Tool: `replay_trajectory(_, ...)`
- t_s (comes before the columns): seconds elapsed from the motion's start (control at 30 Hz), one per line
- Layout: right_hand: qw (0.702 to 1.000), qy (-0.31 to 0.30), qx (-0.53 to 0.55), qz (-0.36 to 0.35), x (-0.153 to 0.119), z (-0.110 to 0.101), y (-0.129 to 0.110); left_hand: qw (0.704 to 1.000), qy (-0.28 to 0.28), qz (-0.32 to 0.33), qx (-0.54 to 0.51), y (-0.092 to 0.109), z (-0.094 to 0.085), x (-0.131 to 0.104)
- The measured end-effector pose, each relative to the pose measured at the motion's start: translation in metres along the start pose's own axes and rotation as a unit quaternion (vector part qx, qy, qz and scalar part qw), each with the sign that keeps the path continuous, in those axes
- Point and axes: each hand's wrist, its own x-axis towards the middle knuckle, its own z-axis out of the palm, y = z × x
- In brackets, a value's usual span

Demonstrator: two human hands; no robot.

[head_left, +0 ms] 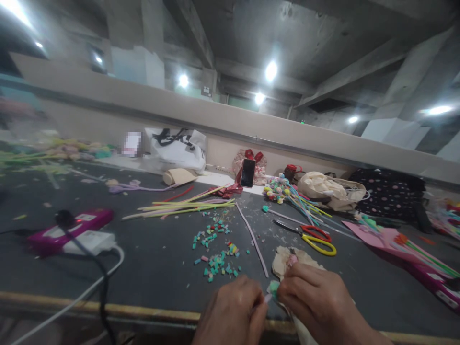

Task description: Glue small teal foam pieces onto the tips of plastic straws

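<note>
My left hand [233, 309] is closed near the table's front edge, its fingers pinching a short pale lilac stem [268, 297]. Beside it, my right hand [316, 292] has its fingers closed on a fuzzy mint-green tuft [273, 288] at that stem's end. A crumpled cream cloth [282, 261] lies under and behind the right hand, with a small pink piece [292, 260] on it. Ahead of the left hand are scattered green and coloured snippets [219, 263] and a lilac pipe cleaner [251, 237]. Scissors with red and yellow handles [318, 245] rest beyond the right hand.
Yellow and pink pipe cleaners [187, 207] lie mid-table. A bunch of fuzzy flowers [278, 189] sits behind the scissors. At left are a purple power strip [89, 220] and cables. A phone [247, 173], a white bag [176, 148] and a cream bag [327, 189] stand at the back.
</note>
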Motion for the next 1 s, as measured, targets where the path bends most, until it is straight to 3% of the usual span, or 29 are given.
replay_trajectory(0.47, 0.999, 0.026, 0.020, 0.003, 0.003, -0.004, -0.003, 1.000, 0.003, -0.006, -0.026, -0.003, 0.000, -0.001)
replay_trajectory(0.67, 0.998, 0.053, 0.045, 0.004, -0.012, -0.022, 0.002, 0.993, 0.023, -0.068, -0.091, -0.011, -0.004, 0.002)
replay_trajectory(0.87, 0.976, 0.065, 0.186, 0.093, -0.011, -0.018, -0.001, 0.956, -0.033, -0.112, -0.269, -0.029, -0.001, 0.004)
replay_trajectory(1.0, 0.944, 0.002, 0.296, 0.145, 0.006, -0.008, -0.005, 0.921, -0.081, -0.113, -0.364, -0.034, -0.002, 0.002)
